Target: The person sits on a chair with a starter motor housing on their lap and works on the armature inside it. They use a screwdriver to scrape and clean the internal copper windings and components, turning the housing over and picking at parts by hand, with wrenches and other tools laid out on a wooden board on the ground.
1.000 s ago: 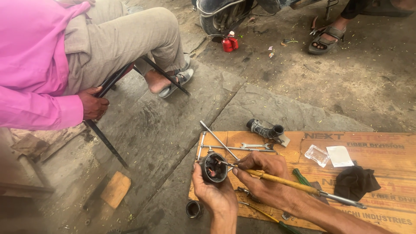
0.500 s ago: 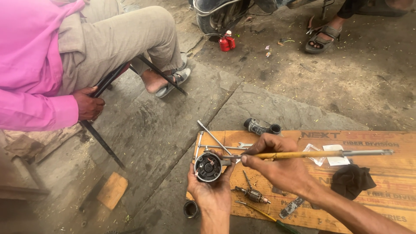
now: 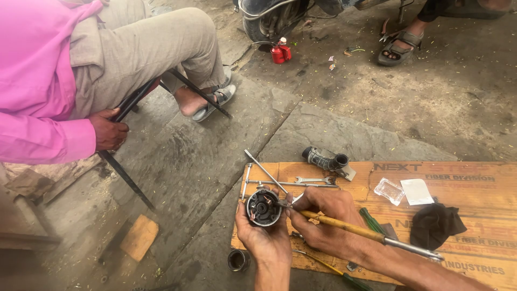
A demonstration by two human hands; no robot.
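My left hand (image 3: 265, 241) cups a small round metal motor part (image 3: 264, 207), its open face turned up with dark and copper bits inside. My right hand (image 3: 323, 214) grips a long screwdriver with a yellow wooden handle (image 3: 344, 228); its tip rests at the right rim of the round part, and the metal shaft end sticks out to the lower right. Both hands hover over the left end of a flat cardboard sheet (image 3: 474, 188) laid on the concrete ground.
On the cardboard lie long metal rods (image 3: 265, 170), a spanner (image 3: 313, 180), a black cylindrical part (image 3: 326, 159), a green-handled tool (image 3: 371, 220), a clear packet (image 3: 389, 190), white paper and a black cloth (image 3: 435, 225). A metal ring (image 3: 237, 260) sits nearby. A seated person in a pink shirt (image 3: 32, 81) is at left.
The screwdriver has swung from lying level across the cardboard to slanting down-right, its tip now at the round part. The camera view has shifted slightly; the seated person stays put.
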